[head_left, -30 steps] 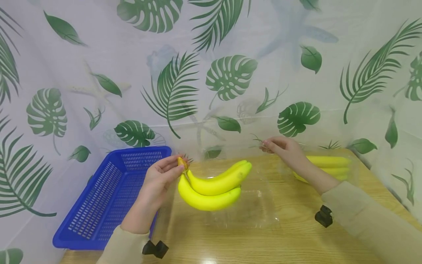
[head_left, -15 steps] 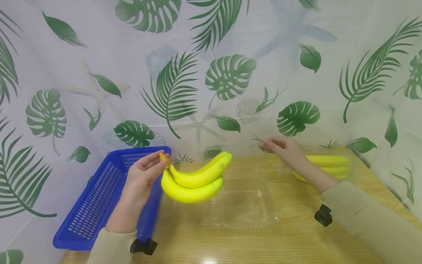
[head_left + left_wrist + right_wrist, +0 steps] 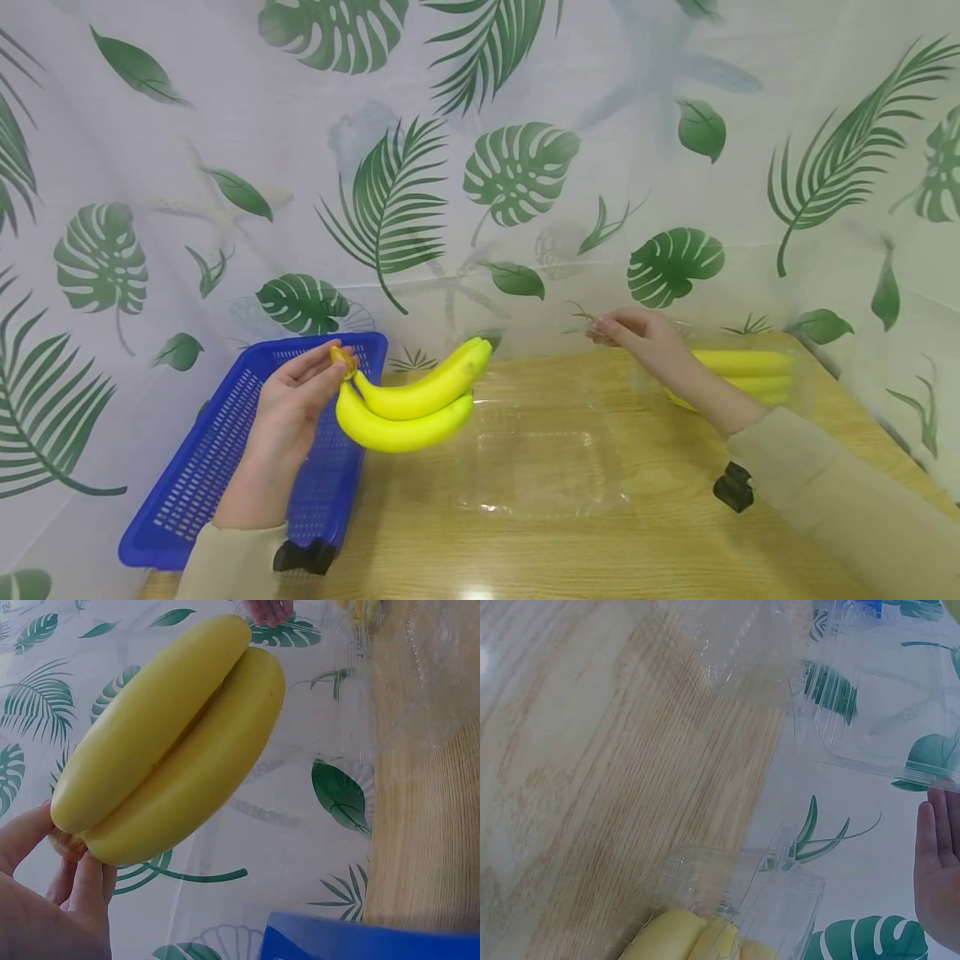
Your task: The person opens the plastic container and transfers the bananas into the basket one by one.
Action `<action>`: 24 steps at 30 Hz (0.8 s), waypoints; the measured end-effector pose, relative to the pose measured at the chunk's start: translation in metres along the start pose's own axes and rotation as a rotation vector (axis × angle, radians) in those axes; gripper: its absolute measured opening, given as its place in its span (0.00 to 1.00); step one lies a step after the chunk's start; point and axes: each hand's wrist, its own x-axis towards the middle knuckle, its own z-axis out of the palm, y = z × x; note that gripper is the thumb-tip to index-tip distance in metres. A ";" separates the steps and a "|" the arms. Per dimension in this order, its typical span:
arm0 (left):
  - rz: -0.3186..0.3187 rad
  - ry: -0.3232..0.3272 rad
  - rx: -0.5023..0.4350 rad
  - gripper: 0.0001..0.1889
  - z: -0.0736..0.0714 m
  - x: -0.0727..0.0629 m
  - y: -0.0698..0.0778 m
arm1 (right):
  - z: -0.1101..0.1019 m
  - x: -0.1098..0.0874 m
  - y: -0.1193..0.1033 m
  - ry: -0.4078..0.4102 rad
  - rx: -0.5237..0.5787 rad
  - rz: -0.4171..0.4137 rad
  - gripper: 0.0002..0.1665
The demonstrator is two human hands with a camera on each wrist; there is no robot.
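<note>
A small bunch of yellow bananas [image 3: 423, 393] hangs in the air, its stem pinched between the thumb and fingers of my left hand [image 3: 285, 412]. In the left wrist view the bananas [image 3: 176, 742] point up and away from the fingers. On the table lies a clear plastic clamshell box [image 3: 540, 471], its lid raised at the back. My right hand [image 3: 645, 337] pinches the edge of that lid [image 3: 885, 697]. Below my left hand and the stem stands a blue perforated basket [image 3: 348, 337].
A second clear box holding yellow bananas [image 3: 742, 379] sits at the table's right rear, behind my right forearm. A leaf-printed white curtain [image 3: 525, 83] hangs behind the wooden table [image 3: 675, 533].
My left hand has carried the bananas leftward and slightly up, from above the clear box toward the basket. The right hand stays at the lid.
</note>
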 end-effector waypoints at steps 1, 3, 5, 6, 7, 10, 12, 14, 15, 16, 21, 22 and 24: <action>0.000 0.005 0.001 0.22 -0.002 0.000 0.000 | 0.000 0.000 0.000 0.000 -0.001 0.003 0.23; -0.002 0.013 0.005 0.19 -0.006 0.000 0.001 | 0.000 0.000 0.000 -0.001 -0.002 0.011 0.23; 0.005 0.016 -0.005 0.14 -0.010 0.000 0.003 | 0.000 0.000 -0.001 -0.002 -0.003 0.018 0.23; 0.009 0.016 -0.015 0.13 -0.012 0.000 0.004 | 0.000 0.001 -0.001 -0.002 -0.003 0.019 0.23; 0.013 0.017 -0.018 0.12 -0.014 -0.001 0.005 | 0.001 0.001 -0.001 -0.002 -0.003 0.022 0.23; 0.030 0.014 -0.039 0.12 -0.022 -0.002 0.008 | 0.001 0.000 -0.001 -0.002 -0.001 0.023 0.23; 0.040 0.013 -0.059 0.13 -0.027 -0.002 0.011 | 0.000 0.000 -0.002 -0.001 0.000 0.022 0.23; 0.052 0.009 -0.077 0.13 -0.033 -0.003 0.013 | 0.000 0.000 -0.002 -0.001 0.001 0.025 0.23; 0.061 0.007 -0.081 0.13 -0.035 -0.003 0.014 | 0.000 0.000 -0.002 -0.002 0.002 0.023 0.23; 0.065 0.003 -0.101 0.13 -0.038 -0.003 0.015 | 0.000 0.000 -0.002 -0.003 0.006 0.022 0.23; 0.091 -0.013 -0.175 0.14 -0.051 -0.002 0.016 | 0.000 0.001 0.001 -0.007 0.012 0.009 0.23; 0.093 -0.017 -0.195 0.14 -0.053 -0.001 0.016 | 0.000 0.001 0.000 -0.006 0.012 0.008 0.23; 0.103 -0.027 -0.226 0.15 -0.056 0.000 0.017 | 0.000 0.002 0.002 -0.009 0.012 0.004 0.23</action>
